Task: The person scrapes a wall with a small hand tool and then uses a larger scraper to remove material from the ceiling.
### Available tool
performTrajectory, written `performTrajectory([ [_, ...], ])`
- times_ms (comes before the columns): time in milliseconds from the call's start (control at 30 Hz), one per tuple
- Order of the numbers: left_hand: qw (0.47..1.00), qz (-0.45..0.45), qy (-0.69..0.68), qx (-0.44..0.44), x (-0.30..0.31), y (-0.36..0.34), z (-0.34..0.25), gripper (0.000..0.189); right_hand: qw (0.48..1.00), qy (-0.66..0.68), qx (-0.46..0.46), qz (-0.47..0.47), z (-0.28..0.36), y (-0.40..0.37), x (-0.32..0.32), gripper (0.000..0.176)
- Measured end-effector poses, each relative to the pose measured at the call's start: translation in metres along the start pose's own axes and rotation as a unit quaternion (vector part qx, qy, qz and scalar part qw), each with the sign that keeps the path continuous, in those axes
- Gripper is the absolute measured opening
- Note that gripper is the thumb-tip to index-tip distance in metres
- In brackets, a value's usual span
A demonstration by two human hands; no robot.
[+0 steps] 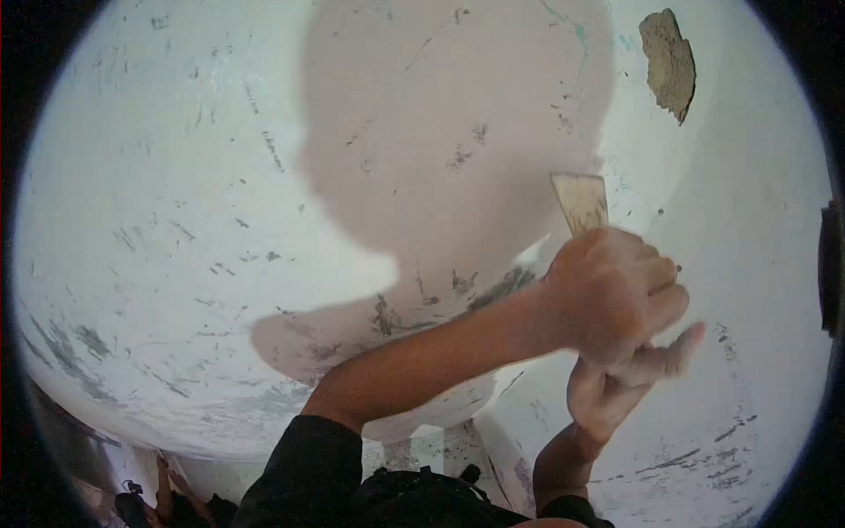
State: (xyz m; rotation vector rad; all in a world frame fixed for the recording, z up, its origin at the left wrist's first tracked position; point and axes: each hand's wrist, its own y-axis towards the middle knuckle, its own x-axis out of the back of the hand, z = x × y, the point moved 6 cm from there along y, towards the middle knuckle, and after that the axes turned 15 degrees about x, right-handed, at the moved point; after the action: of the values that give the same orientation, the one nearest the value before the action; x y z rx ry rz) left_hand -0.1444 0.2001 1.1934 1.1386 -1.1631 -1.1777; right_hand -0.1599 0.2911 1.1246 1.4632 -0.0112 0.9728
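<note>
Scraper on painted wall, mid-stroke.
Left hand has a closed fist grip on the scraper, handle hidden inside. Right hand sits just under that fist, fingers loose and spread, nothing clearly held. Blade is against the white wall, right of its middle and below the chipped plaster patch toward the upper right corner. Judged step: scraping or smoothing the wall coat. The next stroke likely calls for keeping the blade edge flat on the wall with steady push. Long axis is near vertical, wide edge pointing up, tilted slightly left.
</note>
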Motion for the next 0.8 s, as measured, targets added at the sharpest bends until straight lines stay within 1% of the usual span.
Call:
performTrajectory([
  [33,1.000,0.002,-0.003,-0.002,-0.003,0.000,0.008,0.034,1.000,-0.010,0.011,0.006,-0.004,-0.004,0.000,0.029],
  [100,0.993,-0.044,0.095,0.053,-0.008,-0.001,0.036,0.034,0.999,-0.026,0.021,0.033,-0.006,-0.018,-0.001,0.034],
  [133,0.996,-0.009,0.066,0.058,-0.007,0.000,0.040,0.030,0.988,0.051,-0.142,0.014,-0.010,-0.007,-0.008,0.034],
  [167,0.996,-0.010,0.065,0.056,-0.004,0.001,0.036,0.030,0.989,0.050,-0.142,0.012,0.000,-0.006,-0.013,0.034],
  [200,0.998,0.003,0.039,0.052,-0.002,0.000,0.027,0.031,0.986,0.067,-0.036,-0.151,0.019,-0.003,0.001,0.020],
  [233,0.999,0.017,0.012,0.045,-0.002,-0.001,0.018,0.031,0.944,0.081,0.072,-0.310,0.032,-0.007,0.018,0.008],
  [267,0.999,0.005,-0.001,0.044,0.001,-0.003,0.010,0.033,0.942,0.078,0.075,-0.316,0.030,-0.005,0.020,0.008],
  [300,0.999,0.004,-0.004,0.042,-0.004,-0.001,0.020,0.033,0.965,0.073,0.024,-0.249,0.019,0.001,0.014,0.009],
  [333,0.998,-0.015,0.037,0.055,-0.009,0.000,0.040,0.032,0.982,0.067,-0.032,-0.176,0.009,0.004,0.007,0.010],
  [367,0.994,-0.030,0.078,0.074,-0.007,0.005,0.047,0.032,0.989,0.063,-0.093,-0.098,0.001,0.002,-0.002,0.011],
  [400,0.994,0.018,0.071,0.083,-0.012,0.008,0.051,0.032,0.981,0.107,-0.143,-0.079,-0.002,0.007,-0.006,0.013],
  [433,0.994,0.016,0.072,0.078,-0.006,0.012,0.043,0.032,0.981,0.107,-0.139,-0.083,0.000,0.004,-0.002,0.013],
  [467,0.997,0.012,0.051,0.047,-0.002,0.012,0.029,0.034,0.986,0.074,0.008,-0.149,0.018,0.002,0.012,0.011],
  [500,0.999,0.010,0.029,0.022,-0.001,0.007,0.015,0.036,0.966,0.038,0.149,-0.208,0.036,-0.004,0.023,0.010],
  [533,0.999,-0.003,0.014,0.045,-0.002,0.001,0.009,0.038,0.965,0.038,0.148,-0.211,0.031,-0.003,0.022,0.010],
  [567,0.999,-0.002,0.013,0.044,-0.005,0.002,0.018,0.038,0.974,0.040,0.110,-0.192,0.019,0.000,0.014,0.011],
  [600,0.997,-0.024,0.051,0.057,-0.009,0.003,0.036,0.037,0.982,0.042,0.068,-0.169,0.007,0.002,0.006,0.013],
  [633,0.992,-0.043,0.089,0.077,-0.007,0.007,0.045,0.037,0.989,0.046,0.019,-0.140,-0.001,0.002,-0.001,0.014],
  [667,0.994,-0.026,0.074,0.082,-0.010,0.012,0.050,0.038,0.995,0.047,-0.035,-0.076,-0.005,0.009,-0.006,0.018],
  [700,0.994,-0.027,0.074,0.080,-0.012,0.012,0.048,0.038,0.995,0.046,-0.034,-0.077,-0.001,0.010,-0.005,0.018],
  [733,0.995,-0.015,0.068,0.065,-0.010,0.013,0.038,0.039,0.984,0.059,0.034,-0.167,0.011,0.010,0.006,0.011],
  [767,0.997,0.000,0.062,0.049,-0.008,0.012,0.028,0.039,0.959,0.072,0.099,-0.256,0.021,0.005,0.015,0.013],
  [800,0.997,0.014,0.054,0.062,-0.007,0.007,0.021,0.039,0.953,0.031,0.116,-0.279,0.024,-0.002,0.018,0.012],
])
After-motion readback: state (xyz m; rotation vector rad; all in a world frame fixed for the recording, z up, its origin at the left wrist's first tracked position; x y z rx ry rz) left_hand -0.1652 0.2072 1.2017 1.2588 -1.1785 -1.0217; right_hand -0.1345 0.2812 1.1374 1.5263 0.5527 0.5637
